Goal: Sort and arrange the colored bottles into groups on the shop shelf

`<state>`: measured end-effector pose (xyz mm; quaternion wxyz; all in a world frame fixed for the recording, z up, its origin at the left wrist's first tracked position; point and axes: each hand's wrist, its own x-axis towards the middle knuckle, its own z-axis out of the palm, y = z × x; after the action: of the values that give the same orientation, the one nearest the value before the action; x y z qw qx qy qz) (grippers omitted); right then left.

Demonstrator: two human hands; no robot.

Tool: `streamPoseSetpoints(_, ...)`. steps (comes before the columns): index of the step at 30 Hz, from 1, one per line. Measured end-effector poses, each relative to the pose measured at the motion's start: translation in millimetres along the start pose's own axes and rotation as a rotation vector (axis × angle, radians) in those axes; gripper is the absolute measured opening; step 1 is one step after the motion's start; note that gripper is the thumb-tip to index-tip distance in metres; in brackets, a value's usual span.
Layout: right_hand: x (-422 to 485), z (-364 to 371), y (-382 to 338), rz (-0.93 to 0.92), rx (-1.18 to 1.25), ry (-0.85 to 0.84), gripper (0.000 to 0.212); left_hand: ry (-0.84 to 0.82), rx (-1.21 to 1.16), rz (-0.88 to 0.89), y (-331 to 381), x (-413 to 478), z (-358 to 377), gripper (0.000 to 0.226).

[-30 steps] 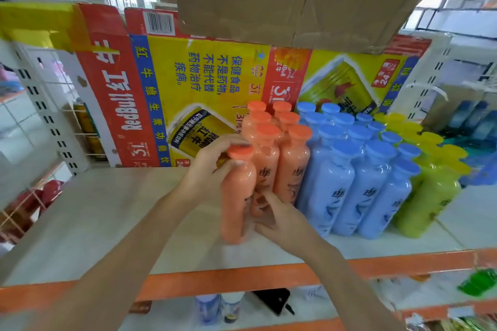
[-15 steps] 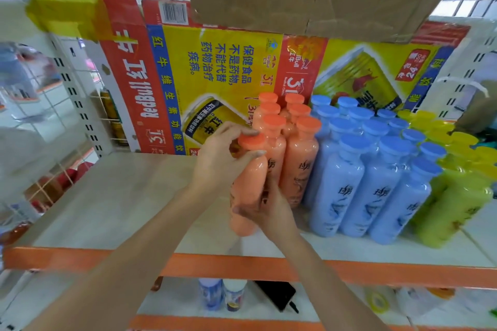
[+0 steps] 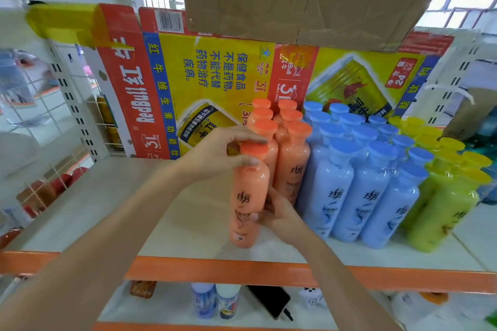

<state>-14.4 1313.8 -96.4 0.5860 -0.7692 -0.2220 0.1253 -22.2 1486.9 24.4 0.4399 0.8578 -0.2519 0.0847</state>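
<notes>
The left hand (image 3: 215, 154) curls over the cap and neck of one orange bottle (image 3: 248, 196), thumb across the front of the neck and fingers over the cap's top. The right hand (image 3: 281, 213) wraps the same bottle's lower body from the right, fingertips showing on its label. This bottle stands roughly upright near the front edge of the white shelf (image 3: 94, 209), just in front of and left of the other orange bottles (image 3: 291, 161). To their right stand the blue bottles (image 3: 336, 191), then the yellow-green bottles (image 3: 443, 201). A flattened Red Bull carton (image 3: 188, 83) lines the back
</notes>
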Motion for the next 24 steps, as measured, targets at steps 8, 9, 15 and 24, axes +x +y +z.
streamPoseSetpoints(8,-12,-4,13,0.051,-0.068,0.186,0.061,0.106,0.080,0.015,5,9,14,0.038)
streamPoseSetpoints(9,-15,0,15,0.070,-0.086,0.170,0.063,0.104,0.089,0.016,5,10,16,0.036)
streamPoseSetpoints(15,-16,20,16,0.073,-0.193,0.292,0.066,0.039,0.154,0.017,9,13,14,0.029)
streamPoseSetpoints(24,-14,14,21,0.060,-0.174,0.351,0.055,-0.017,0.366,-0.006,19,20,21,0.042)
